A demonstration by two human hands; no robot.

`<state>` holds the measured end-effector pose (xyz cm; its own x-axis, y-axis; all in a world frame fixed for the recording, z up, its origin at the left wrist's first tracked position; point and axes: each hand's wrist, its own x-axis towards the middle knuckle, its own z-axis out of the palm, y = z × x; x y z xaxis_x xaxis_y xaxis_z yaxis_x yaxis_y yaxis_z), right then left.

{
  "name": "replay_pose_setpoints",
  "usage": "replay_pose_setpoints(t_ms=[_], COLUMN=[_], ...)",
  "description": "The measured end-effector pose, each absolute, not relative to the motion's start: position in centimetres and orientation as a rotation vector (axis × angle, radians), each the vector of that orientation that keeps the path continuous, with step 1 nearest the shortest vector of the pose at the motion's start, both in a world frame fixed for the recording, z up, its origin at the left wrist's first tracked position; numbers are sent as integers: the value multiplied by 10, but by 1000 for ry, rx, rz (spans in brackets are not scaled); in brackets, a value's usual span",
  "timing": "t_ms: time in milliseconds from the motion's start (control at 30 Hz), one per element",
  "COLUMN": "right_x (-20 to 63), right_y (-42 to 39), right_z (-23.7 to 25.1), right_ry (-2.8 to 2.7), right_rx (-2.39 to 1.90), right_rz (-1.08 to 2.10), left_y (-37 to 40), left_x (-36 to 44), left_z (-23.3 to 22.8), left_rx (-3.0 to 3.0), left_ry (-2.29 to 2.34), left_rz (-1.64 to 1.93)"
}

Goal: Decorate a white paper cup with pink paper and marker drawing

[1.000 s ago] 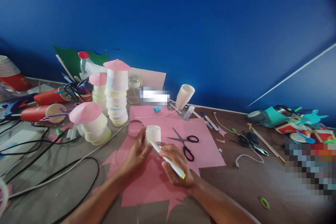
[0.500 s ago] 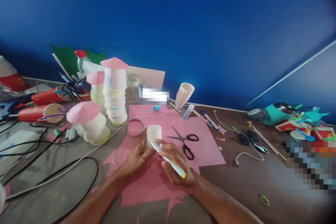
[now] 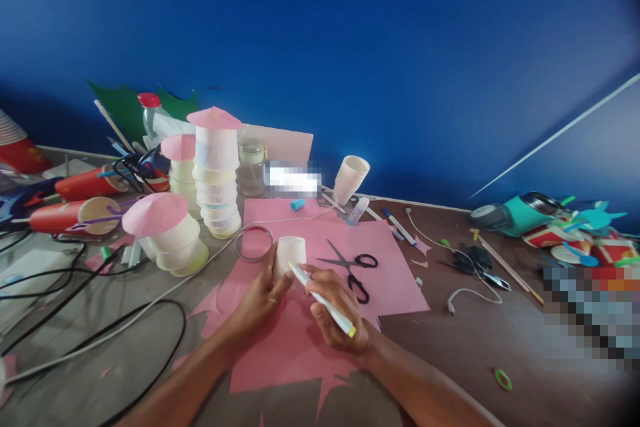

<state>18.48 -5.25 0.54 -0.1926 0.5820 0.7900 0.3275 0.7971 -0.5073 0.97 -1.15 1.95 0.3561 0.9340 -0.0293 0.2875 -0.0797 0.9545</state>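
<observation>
My left hand point(image 3: 263, 300) grips a small white paper cup point(image 3: 291, 253) that stands upside down on a pink paper sheet point(image 3: 290, 353). A white marker with a yellow-green end point(image 3: 324, 301) is held in my right hand point(image 3: 335, 310), its tip touching the cup's side. Black-handled scissors point(image 3: 353, 270) lie open on the pink paper just right of the cup. A clear ring point(image 3: 254, 243) lies left of the cup.
Stacks of white cups topped with pink paper cones point(image 3: 215, 173) stand at the back left, beside red cups point(image 3: 75, 213) and black cables point(image 3: 90, 320). A glass jar point(image 3: 251, 167), a tilted white cup point(image 3: 350, 179), pens point(image 3: 400, 229) and a teal device point(image 3: 515, 215) lie further back and right.
The view has shifted slightly; the marker tip stays against the cup and both hands have barely moved.
</observation>
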Motion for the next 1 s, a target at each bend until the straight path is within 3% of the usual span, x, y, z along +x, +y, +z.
replay_pose_setpoints(t_ms=[200,1000], right_x=[187,184], right_y=[-52,-47], right_z=[10,12], right_ry=[-1667,-1651], right_rx=[-884,-905], right_rz=[247,295], left_y=[-11,-12], left_x=[8,9], left_z=[12,13], left_rx=[1554,1499], left_ry=[1125,1112], left_rz=[778,754])
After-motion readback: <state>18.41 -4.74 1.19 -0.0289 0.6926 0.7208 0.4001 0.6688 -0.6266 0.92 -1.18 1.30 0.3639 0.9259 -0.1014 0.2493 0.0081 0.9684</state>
